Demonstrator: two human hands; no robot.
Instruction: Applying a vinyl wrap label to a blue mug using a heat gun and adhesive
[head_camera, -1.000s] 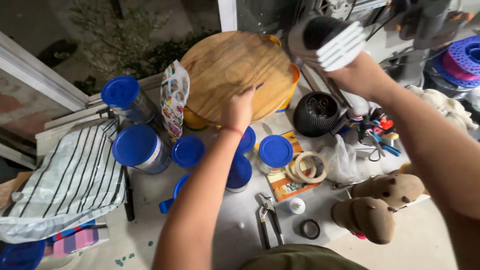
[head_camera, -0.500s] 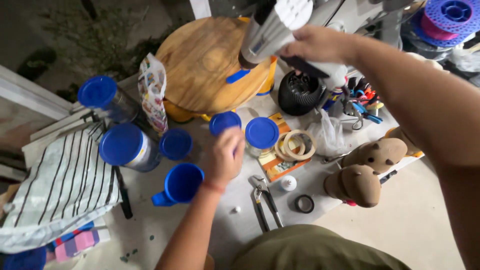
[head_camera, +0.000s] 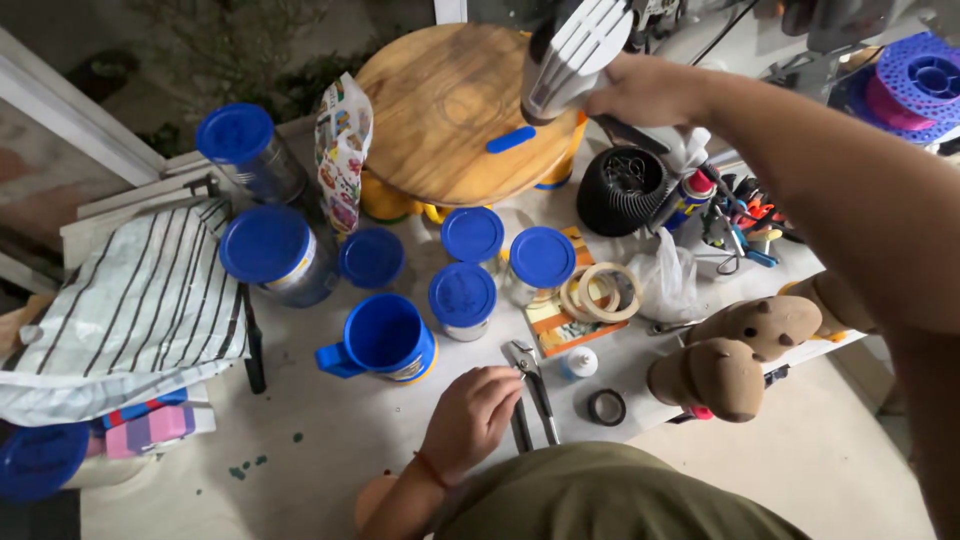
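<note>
My right hand (head_camera: 650, 92) is raised over the round wooden board (head_camera: 450, 120) and grips a white and grey heat gun (head_camera: 572, 55) with a blue switch, its nozzle pointing down. My left hand (head_camera: 470, 418) rests low on the white table (head_camera: 330, 450), fingers curled onto the handles of metal pliers (head_camera: 535, 385). Just beyond that hand stand a blue mug (head_camera: 385, 340) and several jars with blue lids (head_camera: 462, 295).
A striped cloth (head_camera: 130, 300) lies at the left. Tape rolls (head_camera: 598, 292), a black mesh cup (head_camera: 622, 190), a spray can (head_camera: 690, 198), a black ring (head_camera: 606, 406) and brown plush toys (head_camera: 735, 360) crowd the right side. Purple spools (head_camera: 915, 80) sit far right.
My left hand has come back from the wooden board to the near edge and settled on the pliers. My right hand has carried the heat gun down over the board.
</note>
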